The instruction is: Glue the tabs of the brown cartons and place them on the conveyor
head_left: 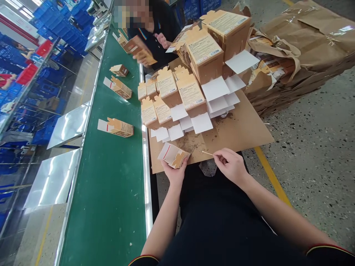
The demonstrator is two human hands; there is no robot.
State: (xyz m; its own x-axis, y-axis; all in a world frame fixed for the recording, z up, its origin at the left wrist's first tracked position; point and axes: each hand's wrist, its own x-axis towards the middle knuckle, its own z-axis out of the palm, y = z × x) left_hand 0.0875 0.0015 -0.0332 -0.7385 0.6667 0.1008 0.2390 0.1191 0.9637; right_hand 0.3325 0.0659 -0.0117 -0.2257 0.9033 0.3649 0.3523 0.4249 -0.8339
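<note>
Through my feed I have the left hand (175, 173) with its grip wrapped round a small box (175, 156) over the near edge of the cardboard sheet (246, 127), while the right hand (232, 167) pinches a thin stick (207, 153), well apart.

Bright, cool light, and look at that glare streaking the steel trays (52, 179)! Glints fleck the wrapped bundle (310, 35); the right hand (230, 166) reads crisp, the co-worker's hand (145, 57) smears, mosaic squares mask the head (135, 13), blue crates (54, 24) go soft, wide-angle stretch skews the edges.
</note>
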